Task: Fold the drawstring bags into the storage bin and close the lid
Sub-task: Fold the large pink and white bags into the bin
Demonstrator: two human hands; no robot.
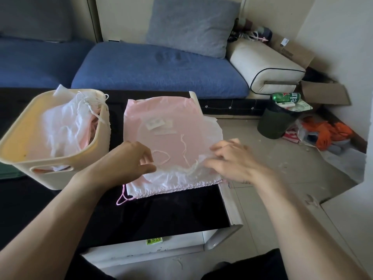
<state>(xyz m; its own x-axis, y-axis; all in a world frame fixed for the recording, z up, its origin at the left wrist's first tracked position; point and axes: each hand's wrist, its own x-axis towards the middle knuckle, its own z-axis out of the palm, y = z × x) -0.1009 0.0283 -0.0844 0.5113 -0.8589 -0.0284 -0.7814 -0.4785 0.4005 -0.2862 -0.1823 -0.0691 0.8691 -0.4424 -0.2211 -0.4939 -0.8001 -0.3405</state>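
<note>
A translucent white drawstring bag [177,142] lies spread on top of a pink one [161,110] on the black table [161,215]. My left hand [129,160] pinches the top bag's gathered near edge between thumb and fingers. My right hand [232,160] rests on the same edge further right, fingers spread and blurred. A pink cord loop [122,197] trails from the lower bag's near left corner. The cream storage bin [60,164] stands at the left, open, with several crumpled white and pink bags [66,126] inside. No lid can be made out.
A blue sofa [157,71] with a grey cushion [191,25] runs behind the table. On the floor at the right stand a dark bin with a green can [285,97], cardboard boxes [325,93] and orange clutter [331,132].
</note>
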